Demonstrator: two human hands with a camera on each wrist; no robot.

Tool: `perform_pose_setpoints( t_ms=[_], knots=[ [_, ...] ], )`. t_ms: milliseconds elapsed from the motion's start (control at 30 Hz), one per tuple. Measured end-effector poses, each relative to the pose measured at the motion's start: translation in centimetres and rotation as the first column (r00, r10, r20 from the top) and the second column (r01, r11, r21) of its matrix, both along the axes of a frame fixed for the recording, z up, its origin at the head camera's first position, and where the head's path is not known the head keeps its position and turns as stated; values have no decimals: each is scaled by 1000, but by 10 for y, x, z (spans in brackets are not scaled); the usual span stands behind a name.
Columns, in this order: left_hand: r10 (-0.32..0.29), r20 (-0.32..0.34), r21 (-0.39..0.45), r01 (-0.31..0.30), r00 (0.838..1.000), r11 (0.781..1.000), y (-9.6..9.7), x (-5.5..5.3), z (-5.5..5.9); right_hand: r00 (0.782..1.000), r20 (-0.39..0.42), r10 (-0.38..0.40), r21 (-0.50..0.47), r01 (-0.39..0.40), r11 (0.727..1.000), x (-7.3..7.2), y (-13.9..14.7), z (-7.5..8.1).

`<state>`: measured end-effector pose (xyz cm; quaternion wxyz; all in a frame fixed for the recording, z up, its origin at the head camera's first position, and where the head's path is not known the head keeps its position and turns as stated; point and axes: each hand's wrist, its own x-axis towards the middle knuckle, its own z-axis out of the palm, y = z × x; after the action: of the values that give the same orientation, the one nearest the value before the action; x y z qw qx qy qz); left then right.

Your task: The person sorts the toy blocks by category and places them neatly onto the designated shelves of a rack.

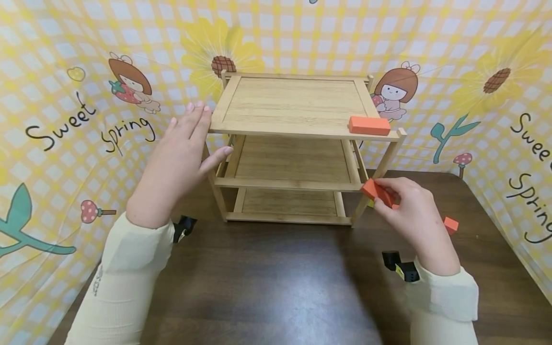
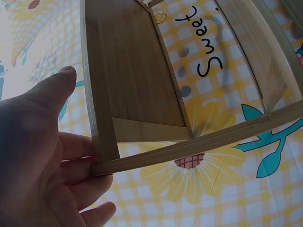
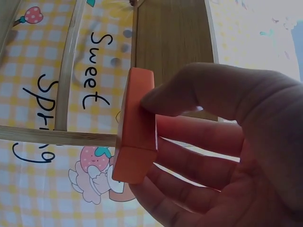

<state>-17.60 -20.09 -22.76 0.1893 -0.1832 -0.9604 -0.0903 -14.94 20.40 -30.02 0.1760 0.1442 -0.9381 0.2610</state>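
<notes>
A three-tier wooden shelf stands on the dark table. My left hand touches its upper left front corner with nearly straight fingers. In the left wrist view, the fingertips lie against that corner and the thumb stands apart. An orange rectangular block is pinched between the thumb and fingers of my right hand. That hand is beside the right front post, near middle-shelf height. Another orange block lies on the top shelf at its right front corner.
To the right of my right hand, a further orange block is on the table. A small yellow item, mostly hidden, shows behind the right post. Yellow checked cloth with printed flowers surrounds the table. Black camera mounts sit at both wrists.
</notes>
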Motion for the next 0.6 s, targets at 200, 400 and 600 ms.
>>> perform_pose_setpoints(
  t_ms=[200,400,600],
  knots=[
    [4,-5,-2,-4,1000,1000,0,0,-1,999,-24,28,11,-27,1000,0,-2,4],
    [1,6,5,-1,1000,1000,0,-1,-1,998,-49,48,24,-47,999,-1,-5,7],
    [2,10,7,-2,1000,1000,0,-1,-2,993,-101,69,36,-65,997,-2,-7,11]
  ],
)
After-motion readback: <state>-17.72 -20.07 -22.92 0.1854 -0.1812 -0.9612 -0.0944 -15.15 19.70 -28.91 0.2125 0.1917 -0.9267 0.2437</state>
